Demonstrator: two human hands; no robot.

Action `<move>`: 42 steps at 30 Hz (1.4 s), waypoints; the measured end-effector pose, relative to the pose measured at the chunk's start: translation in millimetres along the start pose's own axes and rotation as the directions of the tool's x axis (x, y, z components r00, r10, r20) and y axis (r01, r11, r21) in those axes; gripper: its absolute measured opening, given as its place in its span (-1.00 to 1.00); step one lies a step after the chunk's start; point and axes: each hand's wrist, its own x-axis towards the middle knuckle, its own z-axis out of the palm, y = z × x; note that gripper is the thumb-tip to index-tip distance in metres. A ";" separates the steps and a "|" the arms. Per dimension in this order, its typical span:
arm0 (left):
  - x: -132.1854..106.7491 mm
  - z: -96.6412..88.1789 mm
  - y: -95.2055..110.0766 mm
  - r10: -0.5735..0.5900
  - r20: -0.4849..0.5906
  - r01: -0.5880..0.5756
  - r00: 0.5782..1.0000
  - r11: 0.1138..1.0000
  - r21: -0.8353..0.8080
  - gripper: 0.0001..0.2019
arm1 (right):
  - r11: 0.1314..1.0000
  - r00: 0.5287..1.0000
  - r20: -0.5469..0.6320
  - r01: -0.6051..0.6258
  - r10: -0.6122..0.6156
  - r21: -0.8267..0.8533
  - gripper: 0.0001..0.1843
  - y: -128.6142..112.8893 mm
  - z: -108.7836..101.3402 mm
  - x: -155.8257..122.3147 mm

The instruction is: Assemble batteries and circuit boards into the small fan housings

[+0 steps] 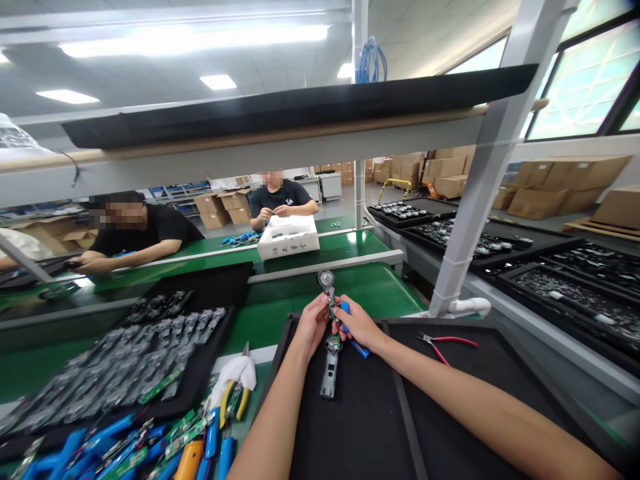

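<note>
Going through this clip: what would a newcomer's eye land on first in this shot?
First, the two hands at lower centre: the left hand and right hand hold a slim grey device with a round metal head, above a black tray. To the left, another black tray is packed with grey parts. Farther off, across a green conveyor, a co-worker sits behind a white box.

Two long, slim forearms, the left forearm (275, 427) and the right forearm (480, 407), are bare all the way out of view. The left hand (311, 325) and right hand (359, 324) are bare too, narrow and slender.
</note>
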 end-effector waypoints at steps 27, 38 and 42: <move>0.9 -0.4 -0.4 0.016 -0.011 -0.016 1.000 1.000 0.003 -0.57 | 1.000 1.000 0.012 -0.021 0.021 0.007 -0.72 -0.2 0.8 -1.5; -0.5 0.7 0.6 0.019 -0.004 -0.019 1.000 1.000 0.003 -0.63 | 1.000 1.000 0.021 -0.011 0.011 0.012 -0.73 2.7 0.2 -0.4; -0.7 1.5 1.1 0.015 -0.004 -0.015 1.000 1.000 0.006 -0.59 | 1.000 1.000 0.024 -0.006 0.006 0.010 -0.74 3.2 -0.1 0.1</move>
